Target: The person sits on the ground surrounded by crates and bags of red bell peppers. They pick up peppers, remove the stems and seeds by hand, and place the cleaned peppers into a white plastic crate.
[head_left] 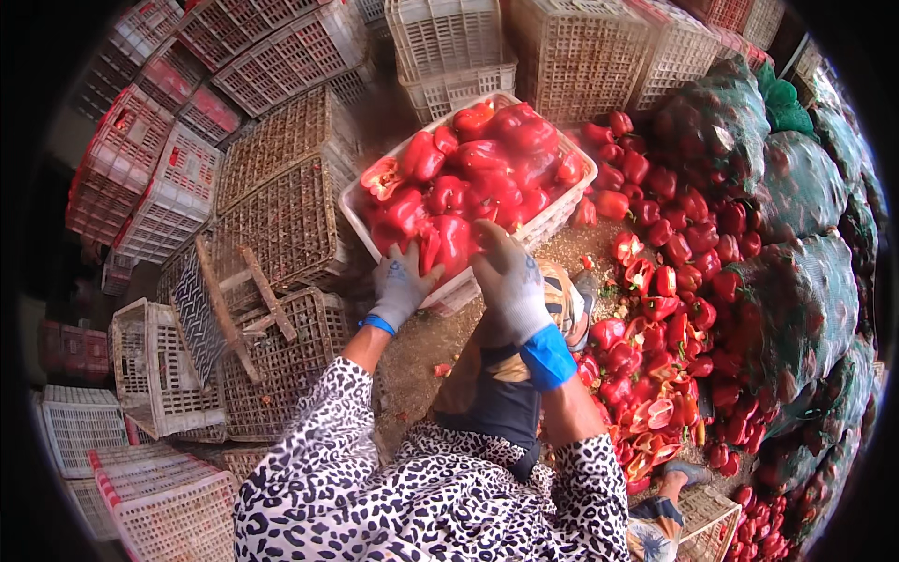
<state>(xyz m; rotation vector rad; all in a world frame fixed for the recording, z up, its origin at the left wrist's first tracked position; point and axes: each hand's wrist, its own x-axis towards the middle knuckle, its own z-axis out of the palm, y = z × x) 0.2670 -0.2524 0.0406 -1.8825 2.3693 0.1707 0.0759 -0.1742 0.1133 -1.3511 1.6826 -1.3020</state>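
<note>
A white plastic crate (581,184) heaped with red bell peppers (484,158) stands before me on the floor; one pepper at its left shows a cut side. My left hand (402,282), in a grey-white knit glove, is at the crate's near edge, its fingers spread against a pepper. Close to the near right edge, my right hand (507,281), in a matching glove with a blue band at the wrist, has its fingertips by the peppers; whether they grip one cannot be told.
Loose red peppers (660,302), some cut open, cover the floor at the right, beside green mesh sacks (801,316). Stacked plastic crates (281,204) stand left and behind. A wooden frame (228,309) leans on crates at the left. Another person's foot (688,472) shows at the lower right.
</note>
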